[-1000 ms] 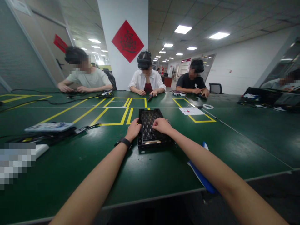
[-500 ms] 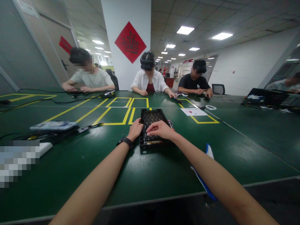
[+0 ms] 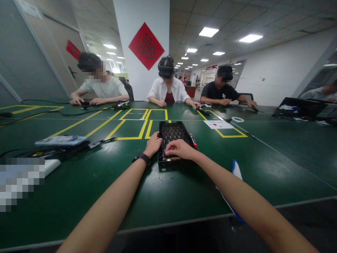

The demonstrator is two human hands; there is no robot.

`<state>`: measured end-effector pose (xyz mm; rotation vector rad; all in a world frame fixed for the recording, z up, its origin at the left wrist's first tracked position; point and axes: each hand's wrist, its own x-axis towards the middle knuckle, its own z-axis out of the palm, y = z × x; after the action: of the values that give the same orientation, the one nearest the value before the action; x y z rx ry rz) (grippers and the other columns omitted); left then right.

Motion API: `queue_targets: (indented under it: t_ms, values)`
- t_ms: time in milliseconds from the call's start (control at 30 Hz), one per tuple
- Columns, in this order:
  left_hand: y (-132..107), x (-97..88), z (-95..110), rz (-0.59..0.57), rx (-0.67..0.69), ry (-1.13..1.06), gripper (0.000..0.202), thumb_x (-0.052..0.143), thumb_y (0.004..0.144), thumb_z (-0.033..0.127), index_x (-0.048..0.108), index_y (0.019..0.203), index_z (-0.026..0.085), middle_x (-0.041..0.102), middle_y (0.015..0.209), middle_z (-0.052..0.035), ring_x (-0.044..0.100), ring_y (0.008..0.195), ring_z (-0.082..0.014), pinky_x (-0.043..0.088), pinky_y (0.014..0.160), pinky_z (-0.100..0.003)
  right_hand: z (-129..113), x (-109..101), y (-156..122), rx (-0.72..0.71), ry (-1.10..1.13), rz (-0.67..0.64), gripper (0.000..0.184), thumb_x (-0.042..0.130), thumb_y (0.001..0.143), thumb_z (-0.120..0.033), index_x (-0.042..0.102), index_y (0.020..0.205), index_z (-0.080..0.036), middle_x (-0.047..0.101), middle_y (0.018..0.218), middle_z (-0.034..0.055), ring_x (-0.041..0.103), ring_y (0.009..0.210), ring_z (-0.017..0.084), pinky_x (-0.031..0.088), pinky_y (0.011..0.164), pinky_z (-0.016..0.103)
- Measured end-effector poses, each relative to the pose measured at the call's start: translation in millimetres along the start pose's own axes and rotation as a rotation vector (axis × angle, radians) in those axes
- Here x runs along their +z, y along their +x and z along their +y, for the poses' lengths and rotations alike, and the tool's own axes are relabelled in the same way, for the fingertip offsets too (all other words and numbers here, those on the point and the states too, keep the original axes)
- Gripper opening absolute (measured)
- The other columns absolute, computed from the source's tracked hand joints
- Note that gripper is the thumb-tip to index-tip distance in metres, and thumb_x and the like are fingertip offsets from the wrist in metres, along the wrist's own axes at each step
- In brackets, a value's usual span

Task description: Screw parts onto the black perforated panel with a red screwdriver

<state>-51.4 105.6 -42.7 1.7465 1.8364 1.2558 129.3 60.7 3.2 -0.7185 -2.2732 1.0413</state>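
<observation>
On the green table in front of me lies an open black plastic case [image 3: 173, 133] with a honeycomb-like floor. My left hand [image 3: 152, 144] grips the case's left wall, and a black band circles that wrist. Over the near half of the case is my right hand [image 3: 181, 148], its fingers pinched together close to the left inner side. Whatever those fingertips hold, if anything, is too small to tell. A small pale and brown part [image 3: 172, 159] sits at the near end inside the case, partly covered by the hand. Something red and silvery [image 3: 194, 140] lies against the case's right side.
Left stand a light-blue flat box [image 3: 61, 140] and black cables [image 3: 97, 143]. A blue-and-white item [image 3: 237, 169] lies partly under my right forearm. Farther off are a paper sheet [image 3: 218, 124] and a white ring [image 3: 237, 119]. Several people sit across the table.
My right hand has dropped slightly toward the near end of the case, covering more of the small part there. My left hand keeps its hold. A co-worker at right has reached an arm outward.
</observation>
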Motion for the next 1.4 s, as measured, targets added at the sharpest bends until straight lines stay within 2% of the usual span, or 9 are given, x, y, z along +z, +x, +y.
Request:
queue_targets:
  t_ms: [100,200,333,533,700,867,1067,1400]
  values:
    - [1.2,1.2,-2.0,-0.011,-0.005,0.012,0.056,0.044,0.068,0.017,0.046,0.124,0.017,0.055,0.123,-0.0084,0.048,0.115,-0.0235,0.037,0.097,-0.036,2.5,1.0,-0.8,-0.003,0.103,0.03,0.023,0.068,0.067,-0.031,0.064,0.077,-0.011,0.068,0.076,0.0056,0.063,0.07,0.014,0.05,0.068,0.026]
    - [1.8,1.8,-2.6,-0.018,-0.004,0.02,0.056,0.043,0.069,0.019,0.045,0.125,0.016,0.054,0.125,-0.0097,0.048,0.115,-0.0234,0.036,0.096,-0.036,2.6,0.8,-2.2,0.031,0.195,-0.008,0.027,0.072,0.062,-0.032,0.063,0.074,-0.01,0.068,0.074,0.0062,0.063,0.068,0.014,0.05,0.066,0.027]
    - [0.4,0.1,0.7,-0.02,-0.017,0.014,0.055,0.044,0.069,0.017,0.045,0.124,0.016,0.055,0.123,-0.0093,0.049,0.114,-0.0237,0.037,0.096,-0.036,-1.9,-0.5,-4.2,0.052,0.191,-0.018,0.032,0.074,0.057,-0.036,0.065,0.074,-0.01,0.068,0.072,0.0064,0.063,0.066,0.014,0.05,0.064,0.026]
    - [-3.1,-2.6,6.7,-0.016,-0.034,-0.002,0.055,0.045,0.068,0.014,0.048,0.122,0.018,0.057,0.122,-0.0075,0.049,0.115,-0.0242,0.037,0.096,-0.036,-6.0,-1.7,-4.6,0.067,0.047,-0.021,0.031,0.072,0.061,-0.037,0.068,0.075,-0.01,0.068,0.069,0.0059,0.062,0.064,0.014,0.047,0.06,0.023]
    - [-1.7,-0.8,3.7,-0.019,-0.009,0.008,0.054,0.045,0.068,0.014,0.047,0.122,0.017,0.058,0.12,-0.0077,0.05,0.114,-0.0234,0.037,0.096,-0.035,-4.5,-3.5,-2.6,-0.051,-0.16,-0.066,0.021,0.062,0.074,-0.029,0.07,0.084,-0.012,0.069,0.078,0.0049,0.061,0.071,0.013,0.045,0.069,0.023]
    - [1.1,1.7,-2.4,-0.019,0.036,0.022,0.053,0.043,0.07,0.018,0.045,0.123,0.015,0.056,0.121,-0.0098,0.051,0.113,-0.0215,0.037,0.096,-0.034,-3.2,-3.7,-0.9,-0.176,-0.387,-0.069,0.017,0.061,0.077,-0.027,0.071,0.081,-0.014,0.067,0.081,0.0049,0.057,0.078,0.013,0.039,0.077,0.023]
    - [2.7,2.6,-4.0,-0.025,0.025,0.023,0.054,0.043,0.071,0.019,0.045,0.124,0.015,0.056,0.122,-0.0102,0.052,0.111,-0.0218,0.039,0.094,-0.034,-9.6,-1.2,-3.4,-0.078,-0.409,-0.096,0.019,0.059,0.078,-0.029,0.071,0.085,-0.017,0.065,0.085,0.0043,0.057,0.08,0.013,0.037,0.073,0.022]
    - [1.4,1.0,-1.6,-0.021,0.018,0.032,0.054,0.043,0.07,0.018,0.045,0.124,0.015,0.056,0.122,-0.0098,0.052,0.112,-0.0212,0.038,0.094,-0.033,-14.1,2.5,-4.6,0.052,-0.377,-0.095,0.02,0.059,0.077,-0.031,0.071,0.082,-0.016,0.065,0.08,0.0034,0.055,0.071,0.012,0.035,0.066,0.022]
